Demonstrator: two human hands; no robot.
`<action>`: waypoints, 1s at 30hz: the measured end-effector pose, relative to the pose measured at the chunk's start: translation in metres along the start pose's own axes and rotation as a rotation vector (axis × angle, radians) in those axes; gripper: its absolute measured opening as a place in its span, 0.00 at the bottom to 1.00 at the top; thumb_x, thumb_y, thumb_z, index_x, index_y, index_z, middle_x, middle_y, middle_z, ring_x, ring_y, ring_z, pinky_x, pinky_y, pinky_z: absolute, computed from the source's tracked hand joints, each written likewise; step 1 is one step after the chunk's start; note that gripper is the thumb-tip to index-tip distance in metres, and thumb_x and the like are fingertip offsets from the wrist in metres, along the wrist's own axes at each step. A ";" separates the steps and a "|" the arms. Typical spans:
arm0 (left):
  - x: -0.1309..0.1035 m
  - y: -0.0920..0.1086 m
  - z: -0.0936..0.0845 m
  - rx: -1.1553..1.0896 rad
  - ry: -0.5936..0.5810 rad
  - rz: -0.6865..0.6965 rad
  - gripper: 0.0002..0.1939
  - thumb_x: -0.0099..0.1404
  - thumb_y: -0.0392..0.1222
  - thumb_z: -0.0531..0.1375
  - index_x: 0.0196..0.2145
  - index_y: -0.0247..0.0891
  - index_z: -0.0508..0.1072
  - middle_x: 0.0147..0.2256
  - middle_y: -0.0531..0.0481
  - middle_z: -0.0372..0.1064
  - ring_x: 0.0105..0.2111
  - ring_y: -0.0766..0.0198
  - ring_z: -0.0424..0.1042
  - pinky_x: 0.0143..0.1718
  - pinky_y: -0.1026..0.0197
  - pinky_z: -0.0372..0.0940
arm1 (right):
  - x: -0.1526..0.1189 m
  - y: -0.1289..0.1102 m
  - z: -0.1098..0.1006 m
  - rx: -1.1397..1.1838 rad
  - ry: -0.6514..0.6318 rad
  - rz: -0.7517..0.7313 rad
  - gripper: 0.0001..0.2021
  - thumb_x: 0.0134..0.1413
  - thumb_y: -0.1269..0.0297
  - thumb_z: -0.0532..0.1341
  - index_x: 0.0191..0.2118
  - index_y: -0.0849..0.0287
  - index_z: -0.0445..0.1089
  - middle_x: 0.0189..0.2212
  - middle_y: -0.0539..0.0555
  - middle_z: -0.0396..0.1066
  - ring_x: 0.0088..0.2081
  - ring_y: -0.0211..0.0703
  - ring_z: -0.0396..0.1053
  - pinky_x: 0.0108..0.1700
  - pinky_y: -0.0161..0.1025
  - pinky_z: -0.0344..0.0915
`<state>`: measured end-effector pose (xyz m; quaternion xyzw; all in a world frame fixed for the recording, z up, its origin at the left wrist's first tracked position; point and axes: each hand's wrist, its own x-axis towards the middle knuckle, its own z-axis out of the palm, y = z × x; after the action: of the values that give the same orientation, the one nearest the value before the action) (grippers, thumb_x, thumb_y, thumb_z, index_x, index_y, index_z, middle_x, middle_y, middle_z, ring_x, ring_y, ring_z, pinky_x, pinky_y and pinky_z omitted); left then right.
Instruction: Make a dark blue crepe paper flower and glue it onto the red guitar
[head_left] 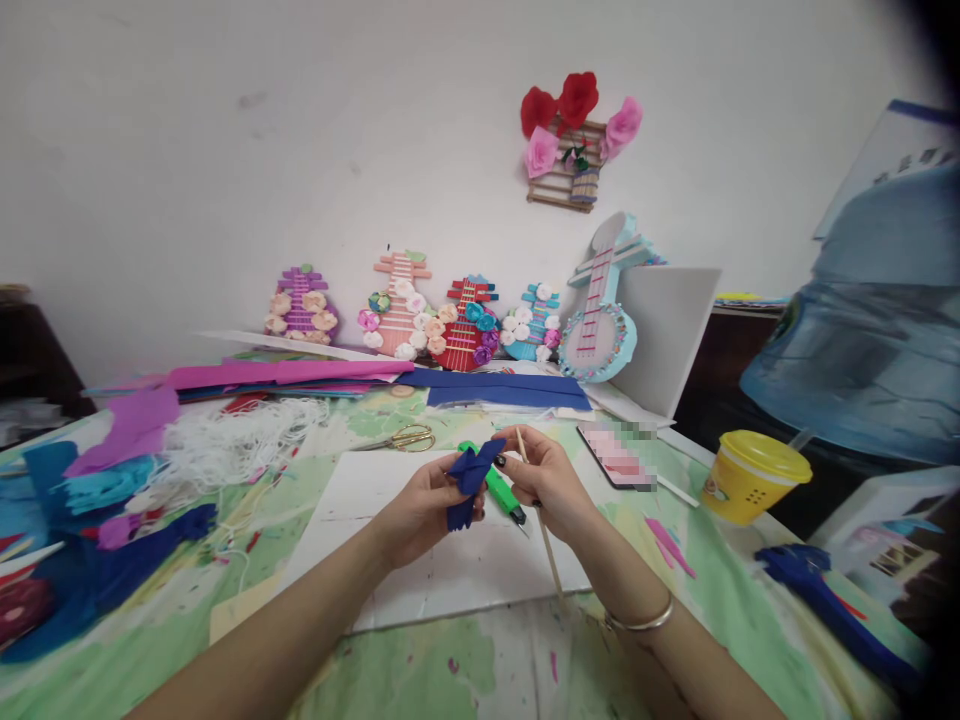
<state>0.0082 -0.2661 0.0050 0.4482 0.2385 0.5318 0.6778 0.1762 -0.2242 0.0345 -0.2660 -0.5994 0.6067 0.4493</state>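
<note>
My left hand (429, 505) grips a folded, twisted piece of dark blue crepe paper (469, 472) over a white board (405, 560). At the paper's upper right end, my right hand (551, 480) pinches it and also holds a thin wooden stick (549, 555), which slants down toward the board. Behind and below the paper, a green utility knife (504, 492) lies on the board with its blade tip showing. Gold-handled scissors (409, 437) rest just beyond the board's far edge. The fingertips of my left hand are partly hidden by the paper.
White yarn (232, 460) and blue paper scraps (161, 540) lie left. A blue paper strip (510, 388) and flower-decorated paper instruments (461, 325) are at the back. Right are a phone (611, 455), a yellow-lidded cup (750, 480) and a large water bottle (862, 330).
</note>
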 end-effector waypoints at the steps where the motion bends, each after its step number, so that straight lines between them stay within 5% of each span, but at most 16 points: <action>1: 0.000 0.000 0.000 -0.002 -0.009 -0.004 0.13 0.52 0.39 0.66 0.37 0.38 0.73 0.29 0.49 0.67 0.28 0.65 0.67 0.34 0.61 0.64 | 0.000 0.000 0.001 0.001 -0.003 0.004 0.13 0.42 0.61 0.66 0.33 0.58 0.64 0.23 0.43 0.60 0.13 0.23 0.44 0.14 0.29 0.39; 6: 0.000 0.001 -0.002 0.009 0.041 0.005 0.15 0.55 0.40 0.64 0.41 0.37 0.72 0.35 0.45 0.70 0.29 0.64 0.70 0.33 0.61 0.64 | -0.001 -0.001 0.003 0.018 0.004 0.035 0.13 0.42 0.60 0.66 0.28 0.58 0.61 0.13 0.39 0.47 0.13 0.25 0.41 0.15 0.28 0.39; 19: 0.005 0.005 0.002 0.154 0.336 0.038 0.14 0.49 0.36 0.65 0.36 0.33 0.72 0.29 0.48 0.73 0.28 0.64 0.73 0.28 0.66 0.64 | 0.001 0.006 0.003 -0.053 -0.014 0.004 0.10 0.43 0.62 0.64 0.27 0.59 0.62 0.21 0.42 0.56 0.14 0.24 0.45 0.14 0.28 0.41; 26: 0.004 0.007 -0.004 0.356 0.348 0.135 0.14 0.52 0.36 0.62 0.39 0.36 0.69 0.34 0.49 0.70 0.29 0.63 0.72 0.29 0.63 0.66 | 0.002 0.005 0.004 -0.177 0.084 0.001 0.10 0.42 0.61 0.64 0.27 0.59 0.63 0.20 0.43 0.58 0.13 0.24 0.48 0.14 0.28 0.42; 30: 0.002 0.008 -0.006 0.420 0.233 0.172 0.19 0.50 0.33 0.62 0.42 0.38 0.69 0.37 0.49 0.69 0.33 0.62 0.71 0.32 0.62 0.66 | -0.001 0.001 0.007 -0.177 0.050 0.003 0.09 0.43 0.61 0.63 0.29 0.59 0.64 0.23 0.45 0.60 0.12 0.24 0.49 0.13 0.28 0.42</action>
<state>-0.0003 -0.2618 0.0091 0.5332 0.3813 0.5745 0.4901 0.1704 -0.2280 0.0341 -0.3205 -0.6388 0.5452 0.4381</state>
